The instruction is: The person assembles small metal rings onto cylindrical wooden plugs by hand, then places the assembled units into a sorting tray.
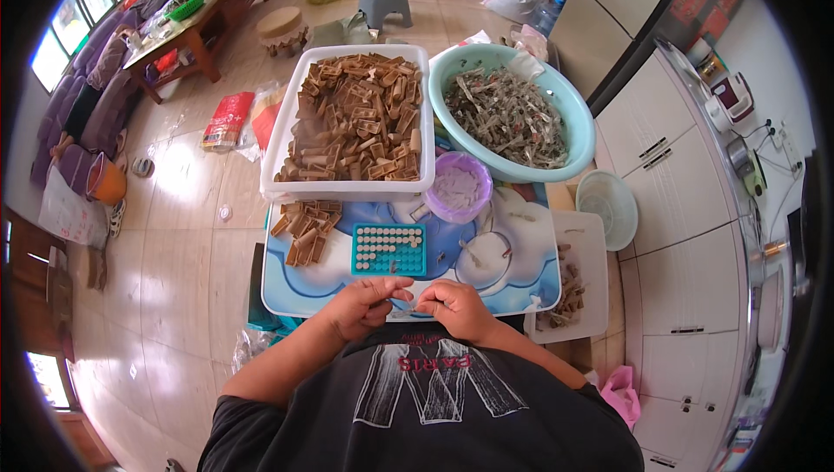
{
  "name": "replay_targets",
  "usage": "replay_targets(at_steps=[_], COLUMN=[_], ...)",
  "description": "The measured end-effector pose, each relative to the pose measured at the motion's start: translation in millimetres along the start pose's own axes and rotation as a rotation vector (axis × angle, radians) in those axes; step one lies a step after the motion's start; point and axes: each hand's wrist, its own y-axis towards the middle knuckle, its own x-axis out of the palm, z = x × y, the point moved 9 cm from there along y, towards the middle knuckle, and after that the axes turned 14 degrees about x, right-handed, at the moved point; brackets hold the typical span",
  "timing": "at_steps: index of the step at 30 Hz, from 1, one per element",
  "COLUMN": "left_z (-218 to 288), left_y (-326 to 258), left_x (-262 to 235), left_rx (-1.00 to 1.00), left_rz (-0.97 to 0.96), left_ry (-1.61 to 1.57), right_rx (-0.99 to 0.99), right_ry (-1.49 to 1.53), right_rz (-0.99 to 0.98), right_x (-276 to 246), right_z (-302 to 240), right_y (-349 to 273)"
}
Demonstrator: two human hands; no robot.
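Observation:
Close together at the table's near edge, both my hands work in front of my chest. My left hand [369, 303] is pinched at the fingertips, and my right hand [458, 309] is also closed, thumb against finger. Something small and pale shows between them, too small to name. Just beyond lies a teal tray [416, 267] with rows of round holes, many filled with small white round pieces. Left of the tray is a loose heap of brown trough-shaped pieces [306, 233]. A few thin clear bits lie on the blue-and-white table [347, 291] to the right.
A white bin [347, 187] heaped with brown pieces stands behind the tray. Beside it are a light-blue basin [584, 138] of clear and grey scraps and a purple-lined bowl [459, 211]. Another white bin [593, 298] sits low at right, near cabinets [686, 272]. A grey stool [385, 5] stands farther off.

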Motion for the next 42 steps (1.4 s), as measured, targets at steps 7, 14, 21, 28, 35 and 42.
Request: replay_targets(at_steps=[7, 14, 21, 28, 35, 42], left_z=[3.5, 4.8, 1.2, 15.7, 12.8, 9.8], left_y=[13.7, 20.7, 25.0, 31.6, 33.3, 28.7], left_x=[2.5, 10.1, 15.1, 20.7, 14.0, 8.4], left_rx=[0.099, 0.134, 0.142, 0.097, 0.114, 0.132], left_rz=[0.021, 0.017, 0.015, -0.129, -0.013, -0.015], left_ry=[-0.142, -0.142, -0.124, -0.168, -0.194, -0.072], right_rx=[-0.031, -0.165, -0.052, -0.095, -0.037, -0.072], right_ry=[-0.066, -0.111, 0.024, 0.109, 0.066, -0.008], right_rz=[-0.095, 0.011, 0.105, 0.233, 0.309, 0.307], right_x=[9.6, -9.1, -15.2, -27.4, -25.9, -16.4], right_z=[3.1, -6.4, -18.1, -14.4, -5.5, -5.0], right_y=[-3.7, 5.8, 27.2, 42.6, 46.0, 45.9])
